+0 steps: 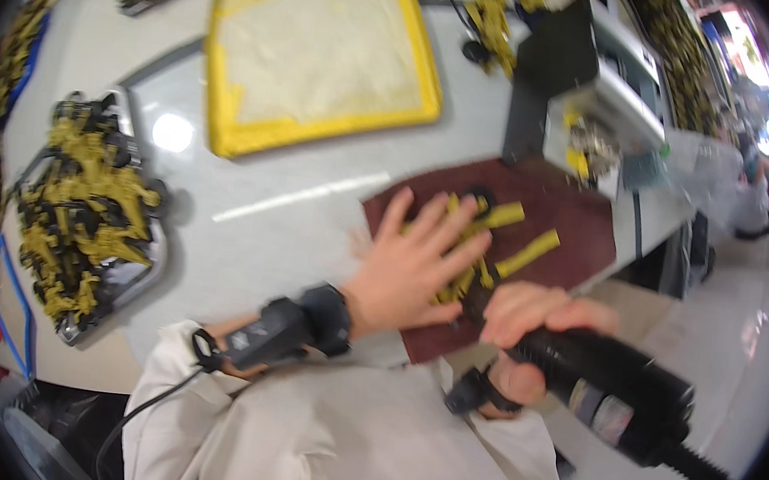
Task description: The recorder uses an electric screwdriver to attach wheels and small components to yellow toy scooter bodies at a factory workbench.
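My left hand [413,275] lies with its fingers spread over several yellow-taped parts [528,254] with black pieces, on a dark red mat [581,217]. Part of them is hidden under the palm and fingers. In my right hand [530,319] is a black, cylindrical corded power tool [633,394], the fingers wrapped round its body just right of the mat. Its thick cord runs off to the lower right. The tool's working end is hidden by my fingers, so its exact kind does not show. Both wrists wear black straps.
A metal tray [158,264] heaped with yellow-and-black parts stands at left. Behind my hands lies a pale board [324,49] edged in yellow tape. A grey-and-black boxy machine [553,80] stands at the back right. Another person [763,198] is at far right.
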A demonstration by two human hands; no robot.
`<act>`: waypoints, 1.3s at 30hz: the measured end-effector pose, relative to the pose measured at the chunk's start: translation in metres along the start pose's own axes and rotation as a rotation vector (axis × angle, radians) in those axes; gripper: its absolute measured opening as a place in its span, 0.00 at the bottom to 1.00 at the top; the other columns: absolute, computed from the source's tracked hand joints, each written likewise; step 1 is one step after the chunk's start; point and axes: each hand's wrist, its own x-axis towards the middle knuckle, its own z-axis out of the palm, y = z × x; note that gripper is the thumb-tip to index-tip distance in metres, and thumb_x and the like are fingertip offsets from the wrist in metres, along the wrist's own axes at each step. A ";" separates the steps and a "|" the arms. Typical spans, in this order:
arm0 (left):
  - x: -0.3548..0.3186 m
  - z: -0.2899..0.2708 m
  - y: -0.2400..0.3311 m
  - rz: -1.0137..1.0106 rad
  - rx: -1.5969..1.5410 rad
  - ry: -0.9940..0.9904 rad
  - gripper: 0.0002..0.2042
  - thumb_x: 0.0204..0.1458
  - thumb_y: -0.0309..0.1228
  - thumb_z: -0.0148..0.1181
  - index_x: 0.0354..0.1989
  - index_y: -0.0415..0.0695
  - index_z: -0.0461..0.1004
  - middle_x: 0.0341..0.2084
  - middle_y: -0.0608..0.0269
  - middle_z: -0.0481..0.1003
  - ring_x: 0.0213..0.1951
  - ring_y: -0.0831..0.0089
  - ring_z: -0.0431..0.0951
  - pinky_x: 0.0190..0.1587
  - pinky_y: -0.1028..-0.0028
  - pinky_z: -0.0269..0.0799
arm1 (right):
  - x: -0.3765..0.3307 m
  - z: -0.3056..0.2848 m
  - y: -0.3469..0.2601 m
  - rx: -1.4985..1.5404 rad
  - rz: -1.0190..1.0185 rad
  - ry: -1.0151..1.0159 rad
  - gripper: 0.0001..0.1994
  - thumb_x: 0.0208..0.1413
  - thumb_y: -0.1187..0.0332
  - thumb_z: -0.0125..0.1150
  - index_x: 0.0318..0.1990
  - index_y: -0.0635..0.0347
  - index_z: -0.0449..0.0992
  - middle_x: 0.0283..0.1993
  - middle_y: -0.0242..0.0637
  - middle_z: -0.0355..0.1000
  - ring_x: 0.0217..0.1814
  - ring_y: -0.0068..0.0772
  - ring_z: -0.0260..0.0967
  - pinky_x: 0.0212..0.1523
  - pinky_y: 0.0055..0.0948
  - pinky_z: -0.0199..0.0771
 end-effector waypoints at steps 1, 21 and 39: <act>-0.002 -0.003 0.002 -0.008 0.003 0.010 0.38 0.34 0.52 0.63 0.57 0.52 0.62 0.61 0.50 0.54 0.59 0.50 0.57 0.57 0.45 0.44 | 0.000 0.008 -0.003 -0.001 0.038 0.041 0.26 0.48 0.54 0.64 0.40 0.61 0.55 0.21 0.37 0.64 0.17 0.30 0.62 0.20 0.28 0.64; -0.268 -0.194 -0.069 -1.015 0.757 0.541 0.34 0.38 0.38 0.62 0.57 0.45 0.60 0.62 0.54 0.51 0.63 0.53 0.49 0.60 0.47 0.39 | 0.030 -0.081 0.029 -0.026 0.203 0.805 0.21 0.60 0.56 0.46 0.53 0.63 0.61 0.28 0.32 0.61 0.28 0.24 0.58 0.33 0.24 0.62; -0.174 -0.189 -0.133 -0.699 0.686 0.229 0.28 0.49 0.55 0.49 0.50 0.45 0.68 0.55 0.48 0.60 0.63 0.53 0.50 0.60 0.41 0.32 | 0.036 0.005 -0.015 -0.367 -0.066 0.511 0.20 0.58 0.64 0.42 0.54 0.66 0.59 0.39 0.40 0.66 0.40 0.29 0.66 0.36 0.25 0.70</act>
